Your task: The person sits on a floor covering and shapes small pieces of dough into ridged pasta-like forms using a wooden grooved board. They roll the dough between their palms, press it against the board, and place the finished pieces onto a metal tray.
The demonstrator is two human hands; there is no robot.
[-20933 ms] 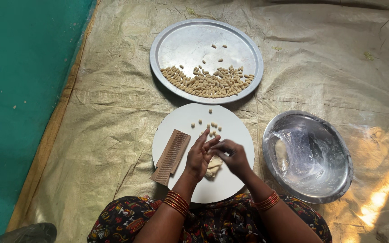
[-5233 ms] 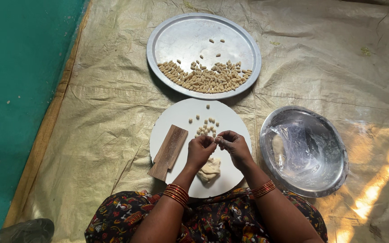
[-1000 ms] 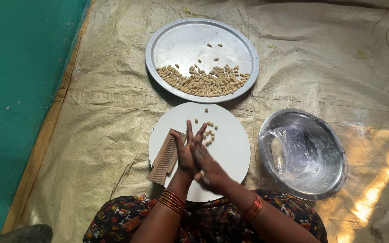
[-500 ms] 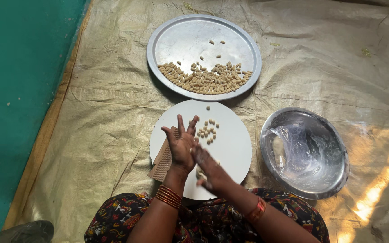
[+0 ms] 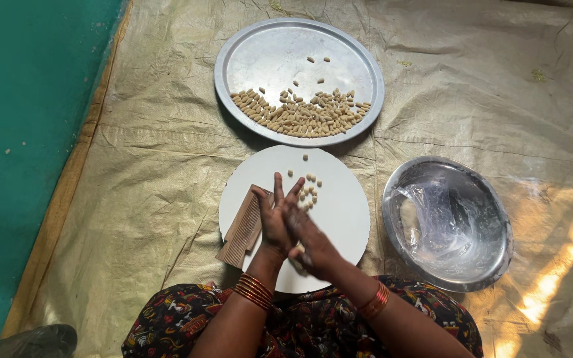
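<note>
While the person sits at the near edge of the floor sheet point(image 5: 134, 199), the left hand point(image 5: 274, 222) and right hand point(image 5: 310, 242) press palm against palm, fingers stretched flat; what is between them I cannot tell. They hover over the white round board point(image 5: 339, 212), beside a ridged wooden paddle point(image 5: 243, 229). Small dough pieces point(image 5: 308, 192) lie just beyond; they look soft and light, best pinched gently. Farther lie a steel bowl point(image 5: 492, 265) and a steel tray point(image 5: 260, 46).
</note>
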